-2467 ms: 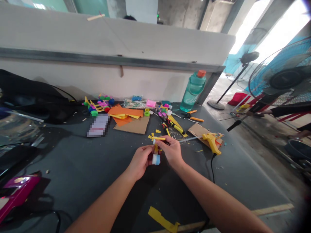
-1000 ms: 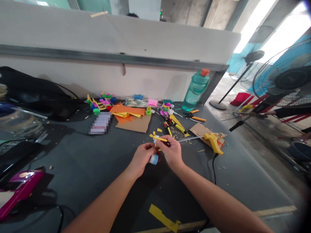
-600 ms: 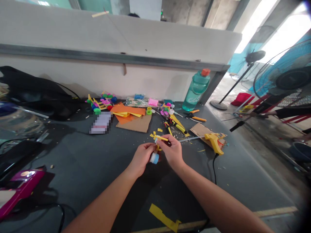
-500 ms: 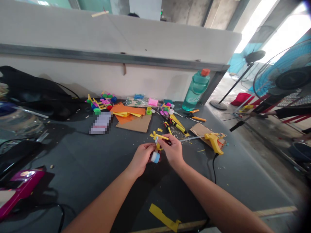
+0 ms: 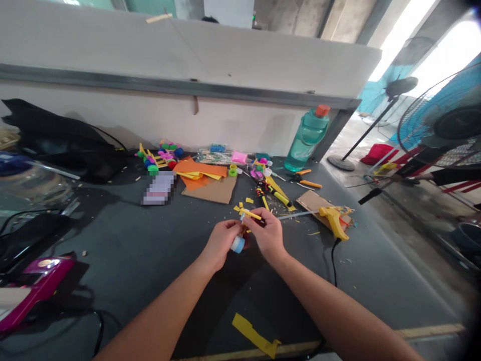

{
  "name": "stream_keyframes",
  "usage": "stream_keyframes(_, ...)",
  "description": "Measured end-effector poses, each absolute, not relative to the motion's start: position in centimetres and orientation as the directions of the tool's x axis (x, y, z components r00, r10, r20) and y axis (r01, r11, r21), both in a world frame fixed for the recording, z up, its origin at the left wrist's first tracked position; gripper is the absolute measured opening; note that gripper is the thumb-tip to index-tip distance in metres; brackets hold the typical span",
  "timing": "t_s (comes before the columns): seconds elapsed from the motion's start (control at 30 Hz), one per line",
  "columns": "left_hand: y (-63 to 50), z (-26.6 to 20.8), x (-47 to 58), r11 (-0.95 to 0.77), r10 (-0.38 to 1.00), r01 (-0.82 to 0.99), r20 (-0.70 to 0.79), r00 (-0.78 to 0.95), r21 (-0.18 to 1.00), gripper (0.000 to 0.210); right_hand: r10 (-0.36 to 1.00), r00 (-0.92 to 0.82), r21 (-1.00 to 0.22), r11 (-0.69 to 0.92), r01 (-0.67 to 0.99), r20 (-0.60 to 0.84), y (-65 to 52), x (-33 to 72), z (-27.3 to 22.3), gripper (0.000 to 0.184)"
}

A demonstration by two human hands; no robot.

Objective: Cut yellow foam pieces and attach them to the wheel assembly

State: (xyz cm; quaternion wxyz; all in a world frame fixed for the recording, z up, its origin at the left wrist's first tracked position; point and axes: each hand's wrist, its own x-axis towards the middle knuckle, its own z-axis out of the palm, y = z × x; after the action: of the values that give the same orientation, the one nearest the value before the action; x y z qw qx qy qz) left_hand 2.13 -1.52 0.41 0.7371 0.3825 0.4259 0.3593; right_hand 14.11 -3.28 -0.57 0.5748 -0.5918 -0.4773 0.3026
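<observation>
Both hands meet over the middle of the dark table around a small craft piece with a light-blue and white bottle cap (image 5: 238, 244) at its lower end. My left hand (image 5: 220, 244) grips the piece from the left, fingers closed. With thumb and fingers pinched, my right hand (image 5: 268, 233) holds its upper part, where a yellow stick (image 5: 251, 214) lies across a second small pale-blue part. The fingers cover much of the join between these parts. Just beyond the hands are yellow scraps (image 5: 248, 200) and yellow-and-black pliers (image 5: 262, 198).
A yellow glue gun (image 5: 334, 220) rests on cardboard at the right, its cord running toward me. Behind stand a green bottle (image 5: 306, 140), orange paper (image 5: 199, 170) and a cardboard sheet (image 5: 210, 192). A yellow paper strip (image 5: 253, 336) lies near the front edge. Left is a magenta device (image 5: 41, 291).
The capped end of the craft piece has turned slightly to the left and its yellow middle is now more hidden by the fingers. The view has shifted slightly.
</observation>
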Motion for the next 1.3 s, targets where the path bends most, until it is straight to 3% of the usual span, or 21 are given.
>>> stream_keyframes(0.5, -1.45, 0.49, 1.95, 0.403, 0.857, -0.146, -0.316, 0.408, 0.904, 0.021, 0.910, 0.361, -0.968, 0.133, 0.213, 0.204, -3.31, 14.01, -0.54, 0.013)
stream_keyframes(0.93, -1.25, 0.56, 1.82, 0.444, 0.840, -0.153, -0.351, 0.413, 0.883, 0.018, 0.877, 0.352, -0.884, 0.152, 0.442, 0.327, -3.45, 14.16, -0.37, 0.014)
stream_keyframes(1.3, -1.54, 0.40, 2.13, 0.508, 0.816, -0.182, -0.403, 0.414, 0.842, 0.023, 0.884, 0.397, -0.937, 0.113, 0.330, 0.247, -3.28, 13.95, -0.56, 0.019)
